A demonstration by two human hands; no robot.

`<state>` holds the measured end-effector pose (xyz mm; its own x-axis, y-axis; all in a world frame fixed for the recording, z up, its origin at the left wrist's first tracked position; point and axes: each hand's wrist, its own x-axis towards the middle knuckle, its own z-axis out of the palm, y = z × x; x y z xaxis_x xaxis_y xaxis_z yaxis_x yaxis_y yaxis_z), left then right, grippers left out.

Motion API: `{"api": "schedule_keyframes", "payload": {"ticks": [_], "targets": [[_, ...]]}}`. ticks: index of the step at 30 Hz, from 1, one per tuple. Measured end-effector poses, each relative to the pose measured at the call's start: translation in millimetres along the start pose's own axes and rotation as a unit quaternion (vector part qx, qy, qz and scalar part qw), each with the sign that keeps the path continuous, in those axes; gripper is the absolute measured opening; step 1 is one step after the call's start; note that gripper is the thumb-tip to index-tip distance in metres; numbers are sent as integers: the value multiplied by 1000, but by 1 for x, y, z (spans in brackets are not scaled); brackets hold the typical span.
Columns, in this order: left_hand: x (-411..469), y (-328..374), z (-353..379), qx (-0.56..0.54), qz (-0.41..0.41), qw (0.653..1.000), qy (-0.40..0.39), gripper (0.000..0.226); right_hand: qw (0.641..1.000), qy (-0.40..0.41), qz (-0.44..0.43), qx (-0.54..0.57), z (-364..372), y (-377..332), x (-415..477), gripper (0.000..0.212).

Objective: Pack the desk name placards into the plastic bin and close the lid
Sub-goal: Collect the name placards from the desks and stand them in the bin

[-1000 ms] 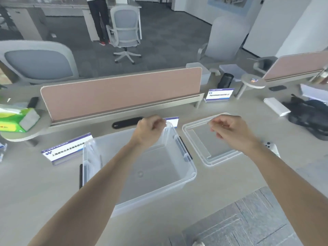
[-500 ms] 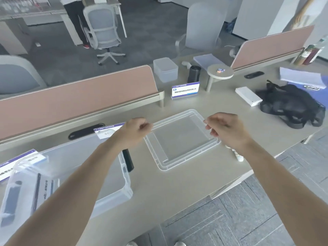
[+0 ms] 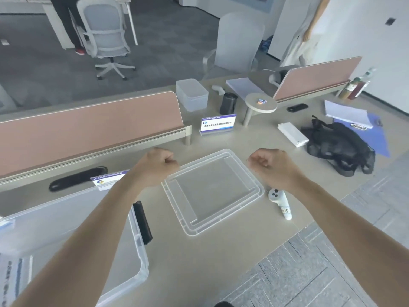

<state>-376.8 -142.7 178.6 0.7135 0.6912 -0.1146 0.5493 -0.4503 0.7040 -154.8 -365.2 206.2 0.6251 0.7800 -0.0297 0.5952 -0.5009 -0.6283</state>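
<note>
The clear plastic bin (image 3: pixel 137 258) stands open at the lower left of the desk, with a black latch on its right side. Its clear lid (image 3: pixel 212 189) lies flat on the desk to the right of it. One blue-and-white name placard (image 3: pixel 218 124) stands upright behind the lid. A second placard (image 3: pixel 106 179) shows behind the bin, partly hidden by my left arm. My left hand (image 3: pixel 158 166) is a closed fist above the lid's left far corner. My right hand (image 3: pixel 271 165) is a closed fist above the lid's right far edge. Neither holds anything.
A pink divider panel (image 3: pixel 88 127) runs along the desk's back left. A white controller (image 3: pixel 280 202) lies right of the lid. A black bag (image 3: pixel 338 147), a white box (image 3: pixel 292 134), a black cylinder (image 3: pixel 228 103) and a small lidded container (image 3: pixel 191 94) sit further back.
My view has swung right, so the bin slid to the lower left and the lid sits in the middle. Both fists stay closed and now hover over the lid's far corners.
</note>
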Motion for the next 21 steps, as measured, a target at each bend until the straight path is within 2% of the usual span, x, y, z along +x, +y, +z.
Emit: {"api": "schedule_keyframes", "payload": {"ticks": [4, 9, 15, 19, 21], "targets": [[22, 0, 5, -9, 17, 1000, -1, 35, 996, -30, -19, -80, -6, 0, 26, 15], [61, 3, 28, -63, -35, 997, 17, 43, 997, -39, -14, -68, -10, 29, 85, 14], [124, 16, 71, -79, -79, 993, 25, 44, 996, -86, 7, 20, -7, 89, 176, 14], [180, 56, 102, -157, -118, 980, 38, 27, 986, -112, 50, 115, -9, 132, 248, 23], [208, 73, 115, -180, -138, 973, 53, 43, 978, -110, 80, 158, -8, 149, 281, 23]]}}
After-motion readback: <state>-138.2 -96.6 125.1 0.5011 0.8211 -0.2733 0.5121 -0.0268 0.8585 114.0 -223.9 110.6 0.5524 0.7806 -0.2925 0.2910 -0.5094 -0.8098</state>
